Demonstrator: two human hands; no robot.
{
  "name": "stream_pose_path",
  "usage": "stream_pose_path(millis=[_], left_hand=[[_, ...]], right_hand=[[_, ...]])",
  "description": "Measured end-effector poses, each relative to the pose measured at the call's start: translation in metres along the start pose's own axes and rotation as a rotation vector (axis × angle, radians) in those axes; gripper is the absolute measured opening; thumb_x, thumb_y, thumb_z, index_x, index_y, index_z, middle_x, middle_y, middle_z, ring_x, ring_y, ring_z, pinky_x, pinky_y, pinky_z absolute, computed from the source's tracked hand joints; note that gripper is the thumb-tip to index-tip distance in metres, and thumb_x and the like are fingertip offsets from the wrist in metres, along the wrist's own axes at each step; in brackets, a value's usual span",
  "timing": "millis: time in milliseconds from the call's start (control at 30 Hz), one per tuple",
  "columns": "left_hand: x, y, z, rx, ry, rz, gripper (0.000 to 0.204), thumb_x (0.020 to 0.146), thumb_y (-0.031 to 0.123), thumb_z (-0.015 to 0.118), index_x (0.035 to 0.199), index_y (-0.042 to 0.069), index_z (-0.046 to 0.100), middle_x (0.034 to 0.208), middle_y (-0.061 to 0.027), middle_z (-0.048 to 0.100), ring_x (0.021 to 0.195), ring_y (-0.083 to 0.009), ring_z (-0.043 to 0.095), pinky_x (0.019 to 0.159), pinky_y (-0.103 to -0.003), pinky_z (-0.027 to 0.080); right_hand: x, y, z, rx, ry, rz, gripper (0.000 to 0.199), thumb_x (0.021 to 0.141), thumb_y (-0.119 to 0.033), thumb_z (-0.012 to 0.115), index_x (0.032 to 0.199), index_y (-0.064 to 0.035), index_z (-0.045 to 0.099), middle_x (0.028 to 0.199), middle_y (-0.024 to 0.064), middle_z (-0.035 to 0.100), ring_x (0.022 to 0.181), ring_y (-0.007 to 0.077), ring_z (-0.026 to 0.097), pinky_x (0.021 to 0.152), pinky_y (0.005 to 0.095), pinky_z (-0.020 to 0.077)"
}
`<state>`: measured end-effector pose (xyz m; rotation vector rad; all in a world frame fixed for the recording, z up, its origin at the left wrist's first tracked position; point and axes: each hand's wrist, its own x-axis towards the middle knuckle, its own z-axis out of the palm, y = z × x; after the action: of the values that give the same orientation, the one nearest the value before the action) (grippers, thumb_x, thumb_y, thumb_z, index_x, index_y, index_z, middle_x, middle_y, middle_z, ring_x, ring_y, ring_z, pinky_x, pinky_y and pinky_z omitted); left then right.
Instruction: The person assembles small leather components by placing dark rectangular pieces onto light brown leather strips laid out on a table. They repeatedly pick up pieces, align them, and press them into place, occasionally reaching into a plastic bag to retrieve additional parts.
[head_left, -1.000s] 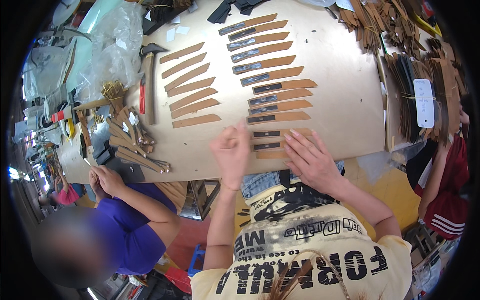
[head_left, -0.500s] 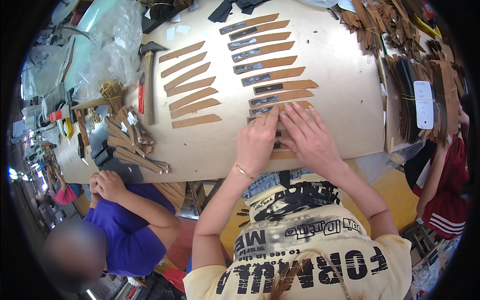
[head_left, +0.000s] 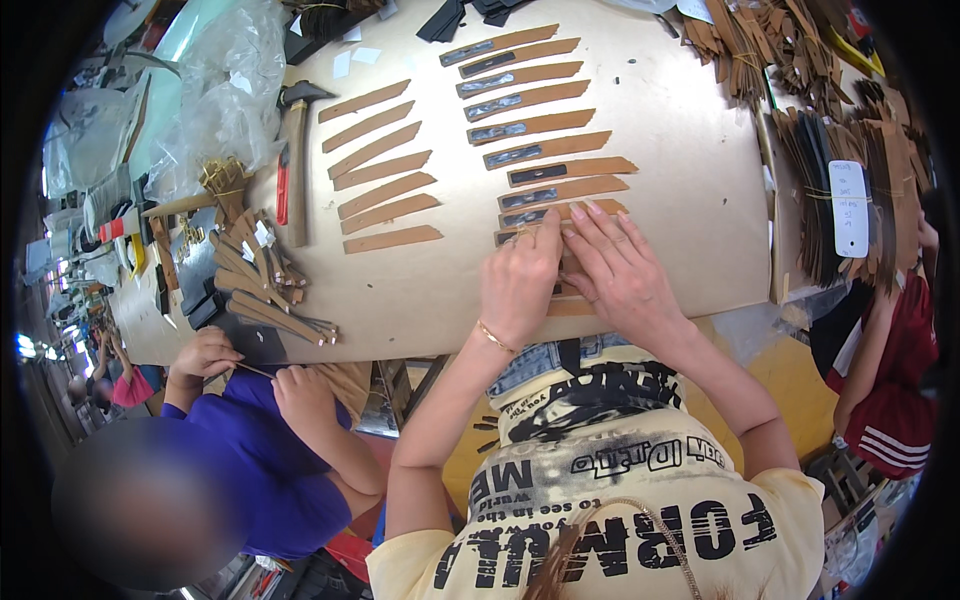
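Note:
My left hand (head_left: 521,272) rests on the lower end of a column of brown leather-like strips, its fingers curled in and its index finger pressed down on one strip. Right beside it, my right hand (head_left: 622,268) lies with long fingers stretched over the same brown strip (head_left: 612,208), partly covering it. The fingertips of both hands nearly meet. Each strip farther up, such as this brown strip (head_left: 590,168), bears a dark, narrow rectangular piece at its left end. Under my palms more strips are mostly hidden.
Left of the column lie several plain brown strips (head_left: 392,240). A hammer (head_left: 298,170) and a red-handled tool (head_left: 283,190) lie beyond them, near bundled strips (head_left: 262,275). Stacked strips with a white tag (head_left: 849,210) stand at right. At left, a person's hands (head_left: 300,395) hold a thin strand.
My hands stay at the same strip, with only slight shifts. The person at left has drawn their hands apart, a thin strand now between them, and leaned lower.

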<state>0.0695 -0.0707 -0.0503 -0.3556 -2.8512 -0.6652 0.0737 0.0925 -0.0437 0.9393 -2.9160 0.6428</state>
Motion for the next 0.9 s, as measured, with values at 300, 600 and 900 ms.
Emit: stream_pose_path(millis=[300,600,900], left_hand=[[0.000,0.006,-0.008,-0.705,0.073,-0.565,0.014,0.091,0.007,0.062,0.096,-0.004,0.069,0.049,-0.0044,0.041,0.046,-0.0052,0.033,0.043,-0.026,0.029],[0.003,0.004,-0.007,-0.685,0.035,-0.606,0.017,0.091,0.009,0.061,0.096,-0.005,0.069,0.049,-0.0021,0.039,0.047,-0.0035,0.032,0.043,-0.026,0.029],[0.001,0.009,-0.002,-0.270,0.127,-0.225,0.019,0.089,0.007,0.062,0.106,0.004,0.069,0.064,-0.0127,0.062,0.049,-0.0228,0.059,0.047,-0.033,0.047]], right_hand=[[-0.001,0.001,-0.002,-0.018,-0.018,-0.036,0.044,0.089,-0.027,0.063,0.125,-0.0011,0.057,0.140,0.0149,0.049,0.135,0.0281,0.041,0.113,0.0450,0.0307],[-0.001,0.001,0.000,-0.030,-0.011,-0.035,0.043,0.088,-0.024,0.064,0.124,-0.0018,0.057,0.140,0.0142,0.050,0.134,0.0277,0.042,0.113,0.0443,0.0307],[-0.001,0.003,0.000,-0.046,-0.004,-0.053,0.043,0.089,-0.026,0.063,0.123,-0.0007,0.057,0.139,0.0158,0.050,0.134,0.0287,0.042,0.112,0.0443,0.0312]])
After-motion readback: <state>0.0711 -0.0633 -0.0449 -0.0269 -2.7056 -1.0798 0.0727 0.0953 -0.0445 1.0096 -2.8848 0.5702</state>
